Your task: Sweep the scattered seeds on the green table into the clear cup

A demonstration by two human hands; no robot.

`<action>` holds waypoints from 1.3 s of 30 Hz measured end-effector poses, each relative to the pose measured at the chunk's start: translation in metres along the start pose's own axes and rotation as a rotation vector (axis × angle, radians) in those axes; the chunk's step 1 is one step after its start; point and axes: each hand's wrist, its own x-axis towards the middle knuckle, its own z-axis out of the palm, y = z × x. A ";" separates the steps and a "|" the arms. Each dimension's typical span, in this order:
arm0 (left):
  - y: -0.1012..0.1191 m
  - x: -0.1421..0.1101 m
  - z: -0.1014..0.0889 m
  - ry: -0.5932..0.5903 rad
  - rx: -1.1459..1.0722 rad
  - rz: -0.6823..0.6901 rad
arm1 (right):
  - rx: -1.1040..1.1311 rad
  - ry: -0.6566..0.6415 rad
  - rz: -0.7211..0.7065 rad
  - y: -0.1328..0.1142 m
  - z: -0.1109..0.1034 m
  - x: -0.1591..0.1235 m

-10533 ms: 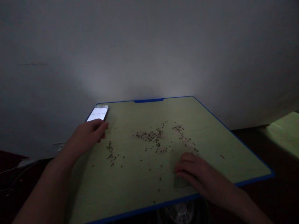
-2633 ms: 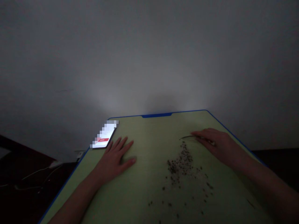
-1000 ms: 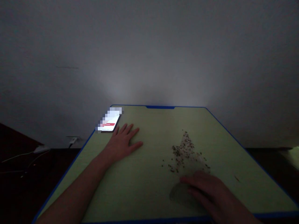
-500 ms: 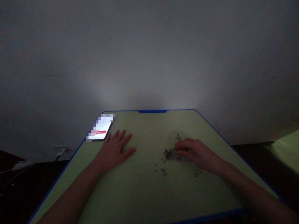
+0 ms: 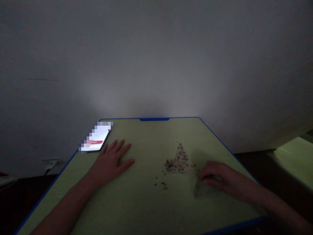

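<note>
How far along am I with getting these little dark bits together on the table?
Well along, it seems. Most of the dark bits sit in one cluster on the table. In hand: your right hand works just right of it, fingers pinched; blur hides what they may grip. Left to do, probably: the strays nearer you, left of the cluster. Your left hand lies spread beside the phone.

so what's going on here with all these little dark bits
A person's right hand, fingers drawn together, is at the right edge of the small dark bits on the table; blur hides whether it holds anything. Most bits lie in one patch, with a few strays nearer the person. The left hand rests spread beside a lit phone.
</note>
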 end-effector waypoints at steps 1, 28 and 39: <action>0.000 0.000 0.000 -0.001 0.006 0.001 | -0.013 0.001 -0.024 0.002 -0.002 0.011; -0.001 -0.002 0.000 -0.011 -0.008 -0.003 | -0.098 0.186 0.155 -0.060 0.049 0.089; -0.002 -0.002 0.000 -0.012 -0.020 0.004 | -0.127 0.239 0.131 -0.019 -0.006 0.082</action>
